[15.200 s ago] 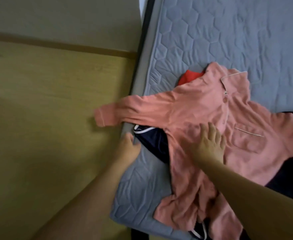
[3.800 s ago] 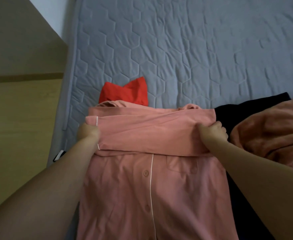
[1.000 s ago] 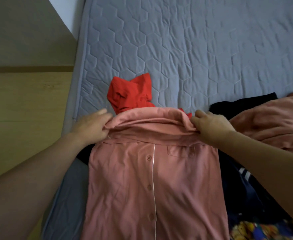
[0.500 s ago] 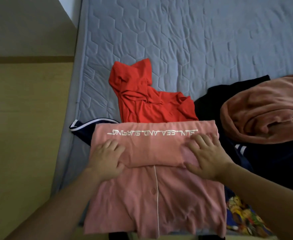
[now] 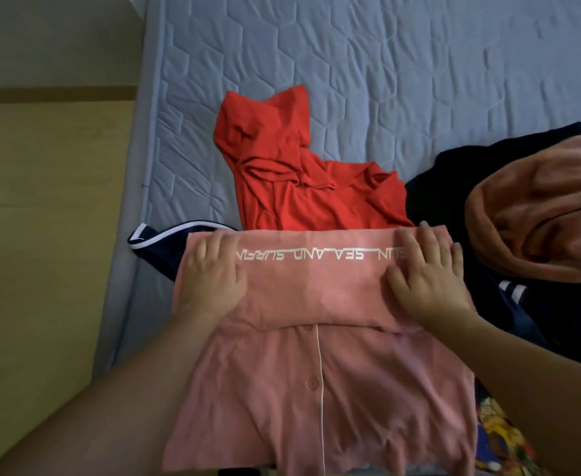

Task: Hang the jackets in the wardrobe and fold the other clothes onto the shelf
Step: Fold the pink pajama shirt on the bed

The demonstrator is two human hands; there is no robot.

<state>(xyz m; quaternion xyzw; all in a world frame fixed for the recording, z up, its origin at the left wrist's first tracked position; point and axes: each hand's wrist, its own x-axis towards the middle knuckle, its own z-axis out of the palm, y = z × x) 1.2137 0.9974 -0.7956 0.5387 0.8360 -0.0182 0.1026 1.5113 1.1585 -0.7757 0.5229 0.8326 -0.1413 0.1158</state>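
Both hands have slid outward along the folded-over top of the pink shirt (image 5: pixel 316 338) on the bed (image 5: pixel 385 80); left hand (image 5: pixel 210 280) and right hand (image 5: pixel 426 280) press flat, fingers straight. Smooth toward the edges before the next fold.

Both hands, left hand (image 5: pixel 210 276) and right hand (image 5: pixel 426 276), press flat on the folded pink shirt (image 5: pixel 316 338); red garment (image 5: pixel 295 180) at 12 o'clock.

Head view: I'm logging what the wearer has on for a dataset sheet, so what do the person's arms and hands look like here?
Both forearms are bare as far as the frame shows: no sleeves or cuffs in view. The left hand and right hand wear no gloves. No watch, bracelet or ring is visible on wrists or fingers. The fingernails look short and unpainted, though the picture is soft.
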